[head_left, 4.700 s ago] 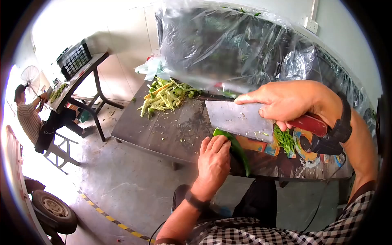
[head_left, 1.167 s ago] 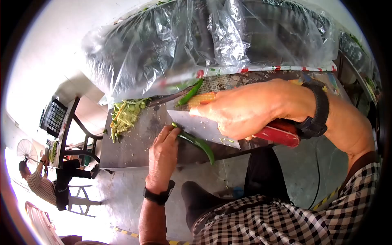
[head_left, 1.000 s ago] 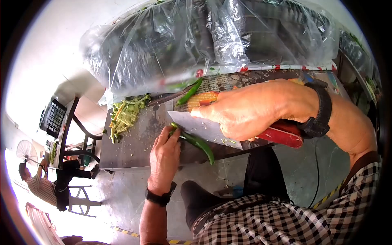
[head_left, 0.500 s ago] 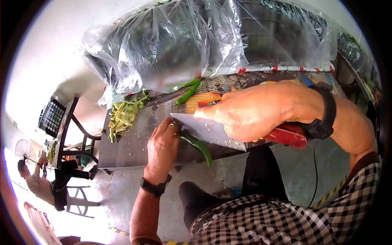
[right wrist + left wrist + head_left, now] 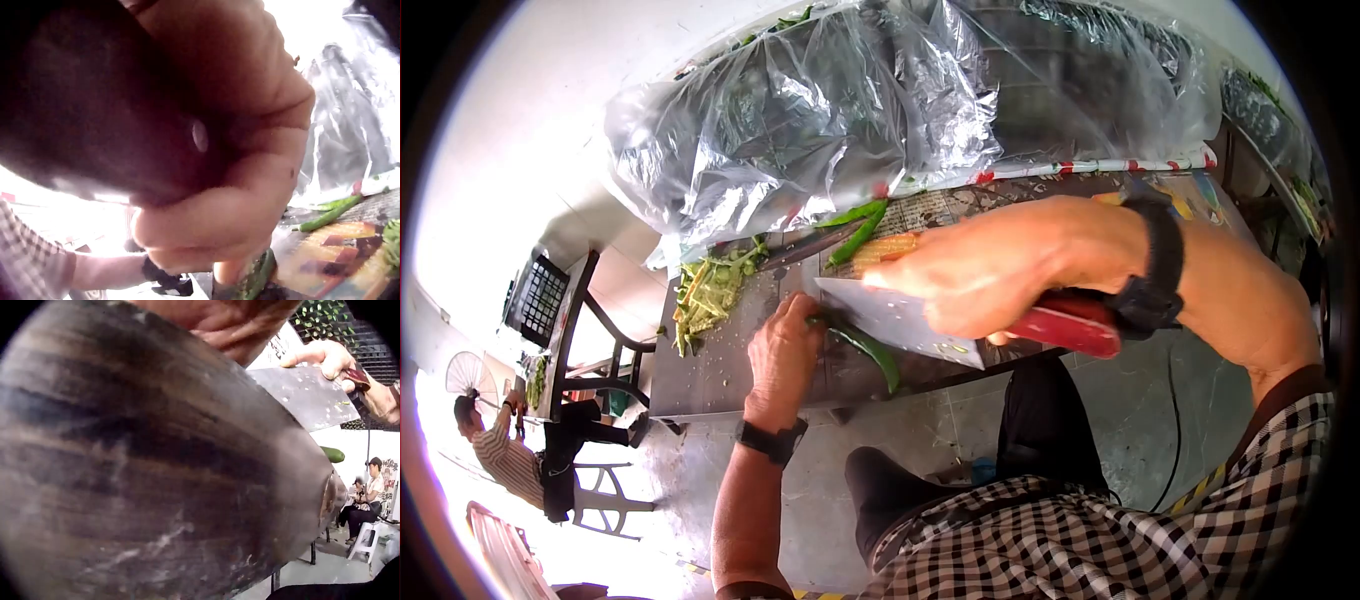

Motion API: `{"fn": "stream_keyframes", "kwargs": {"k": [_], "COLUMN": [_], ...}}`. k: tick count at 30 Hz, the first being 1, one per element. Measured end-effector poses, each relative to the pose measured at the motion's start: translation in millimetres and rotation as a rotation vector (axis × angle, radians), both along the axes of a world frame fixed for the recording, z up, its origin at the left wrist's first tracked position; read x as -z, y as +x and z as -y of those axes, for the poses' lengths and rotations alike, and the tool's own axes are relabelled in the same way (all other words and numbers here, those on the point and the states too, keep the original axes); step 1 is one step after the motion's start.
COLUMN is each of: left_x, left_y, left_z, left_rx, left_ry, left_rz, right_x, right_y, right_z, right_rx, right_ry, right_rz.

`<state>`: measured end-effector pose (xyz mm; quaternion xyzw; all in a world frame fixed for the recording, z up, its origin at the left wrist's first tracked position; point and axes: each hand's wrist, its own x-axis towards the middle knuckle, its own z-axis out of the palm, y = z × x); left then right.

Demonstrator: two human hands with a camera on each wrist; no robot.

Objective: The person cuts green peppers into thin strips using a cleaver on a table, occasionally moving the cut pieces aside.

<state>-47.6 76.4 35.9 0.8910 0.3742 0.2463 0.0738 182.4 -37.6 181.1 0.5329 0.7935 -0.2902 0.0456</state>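
In the head view my right hand [image 5: 990, 265] grips the red handle of a cleaver [image 5: 900, 322], its thumb side along the top of the broad blade. The blade slants over the tabletop, specked with seeds. My left hand [image 5: 783, 348] holds the upper end of a long green pepper [image 5: 870, 352] with its fingers; the pepper's free end points toward the table's front edge. The blade lies just above the pepper and overlaps it. In the left wrist view the pepper's tip [image 5: 333, 454] shows below the cleaver blade [image 5: 306, 397]. The dark handle [image 5: 94, 112] fills much of the right wrist view.
A heap of pale pepper cores [image 5: 705, 295] lies at the table's left. More green peppers [image 5: 860, 235] lie behind the blade, by plastic-covered crates [image 5: 800, 130]. Another person [image 5: 510, 455] sits at a second table on the left.
The head view has swung right since the oldest frame. Over the last half second the left hand, the pepper and the cleaver have shifted slightly left in view, the grips unchanged.
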Motion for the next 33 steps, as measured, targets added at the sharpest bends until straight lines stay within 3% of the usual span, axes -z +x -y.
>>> {"fn": "stream_keyframes", "kwargs": {"k": [2,4,10,16,20,25,28,31,33], "left_x": [0,0,1,2,1,6,5,6,8], "left_y": [-1,1,-1,-3,-2,-3,-6,-11,-7], "left_z": [2,4,5,-1,4,0,0,-1,12], "left_rx": [-0.009,-0.017,-0.037,-0.055,-0.070,-0.065,-0.049,-0.048,-0.043], "left_ry": [0.010,0.014,0.004,-0.065,-0.087,-0.056,-0.049,-0.117,-0.016], "left_rz": [-0.002,0.014,-0.011,-0.018,-0.014,-0.001,-0.002,0.004,0.090], "right_x": [-11,-18,6,24,27,38,49,57,74], "right_y": [10,10,14,17,17,18,19,28,30], "right_z": [22,35,56,89,105,123,129,133,137], "right_rx": [0.175,0.218,0.052,0.106,0.154,0.129,0.147,0.251,0.300], "right_ry": [-0.171,-0.204,0.088,0.207,0.177,0.311,0.292,0.191,0.233], "right_rz": [-0.216,-0.107,-0.213,-0.236,-0.207,-0.112,-0.155,-0.407,-0.430]}}
